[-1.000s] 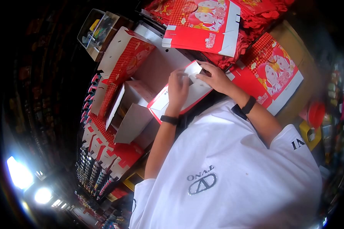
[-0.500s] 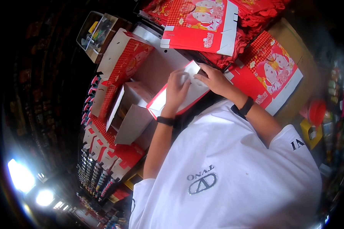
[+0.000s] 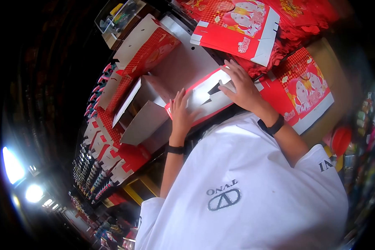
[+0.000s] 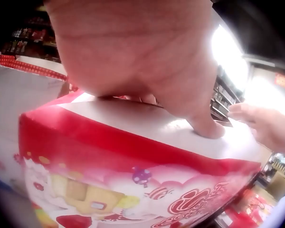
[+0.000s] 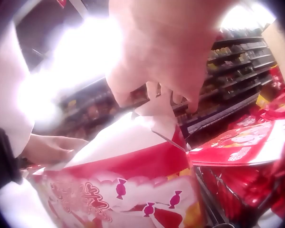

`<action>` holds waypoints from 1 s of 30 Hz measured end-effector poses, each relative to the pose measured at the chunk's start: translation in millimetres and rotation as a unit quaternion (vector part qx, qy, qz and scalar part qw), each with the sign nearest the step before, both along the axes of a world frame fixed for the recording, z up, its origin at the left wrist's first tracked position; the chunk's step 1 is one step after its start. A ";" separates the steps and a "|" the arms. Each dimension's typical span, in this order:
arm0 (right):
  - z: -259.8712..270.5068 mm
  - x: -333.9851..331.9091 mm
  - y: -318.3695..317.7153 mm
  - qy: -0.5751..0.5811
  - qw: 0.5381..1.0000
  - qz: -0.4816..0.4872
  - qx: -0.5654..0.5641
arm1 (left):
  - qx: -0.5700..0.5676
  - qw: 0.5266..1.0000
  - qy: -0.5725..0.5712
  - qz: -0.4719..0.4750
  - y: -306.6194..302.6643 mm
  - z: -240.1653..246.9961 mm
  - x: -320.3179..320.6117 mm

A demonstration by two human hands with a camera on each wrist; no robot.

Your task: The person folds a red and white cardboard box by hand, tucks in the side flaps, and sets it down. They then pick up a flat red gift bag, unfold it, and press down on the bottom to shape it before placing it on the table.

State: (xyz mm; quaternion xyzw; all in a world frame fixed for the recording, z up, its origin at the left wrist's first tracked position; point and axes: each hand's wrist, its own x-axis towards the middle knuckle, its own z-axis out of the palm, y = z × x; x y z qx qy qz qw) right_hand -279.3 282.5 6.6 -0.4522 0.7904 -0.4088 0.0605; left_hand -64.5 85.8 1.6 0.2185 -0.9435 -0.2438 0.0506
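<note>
Before the person's torso lies a gift box (image 3: 204, 89) with white flaps on top and red edges. Pink and red printing with cartoon figures covers its side (image 4: 133, 185). The left hand (image 3: 181, 114) rests across the top at the box's left end, fingers extended. In the left wrist view its thumb (image 4: 209, 128) touches the white flap. At the other end, the right hand (image 3: 243, 91) is spread over the top, fingers reaching to the far edge. A flap corner (image 5: 159, 111) stands up under those fingers in the right wrist view. A dark slot shows between the flaps.
Beyond the left hand stands a larger open carton (image 3: 141, 131) with raised flaps. Flattened red printed boxes (image 3: 246, 31) lie on red bags at the back, with another printed box (image 3: 304, 87) at right. A clear bin (image 3: 120, 16) stands at the far left.
The hands, close together over the flaps before, have moved apart toward opposite ends of the box. A dark slot now shows between the flaps. The head view has shifted slightly.
</note>
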 end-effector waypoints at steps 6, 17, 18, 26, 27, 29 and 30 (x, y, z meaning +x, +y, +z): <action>7.4 7.8 -5.3 0.103 0.984 0.051 0.136 | -0.010 1.000 0.014 0.000 0.6 -3.2 -3.5; 2.3 16.4 -12.8 0.137 0.978 0.029 0.156 | 0.024 0.999 0.028 -0.022 19.3 0.4 -31.4; 2.5 17.5 -14.2 0.120 0.979 0.025 0.163 | 0.033 0.999 0.036 -0.010 21.0 1.9 -31.8; -6.0 26.3 -24.9 0.132 0.978 -0.007 0.163 | -0.031 0.999 0.022 -0.038 23.9 6.4 -32.0; -8.5 26.5 -24.6 0.147 0.975 -0.009 0.164 | -0.029 0.999 0.021 -0.038 24.9 7.0 -31.0; -13.6 28.5 -25.0 0.175 0.970 -0.014 0.167 | -0.034 0.998 0.017 -0.040 25.2 8.7 -29.7; -14.1 29.4 -25.5 0.179 0.970 -0.015 0.161 | -0.041 0.998 0.014 -0.041 25.5 9.8 -30.2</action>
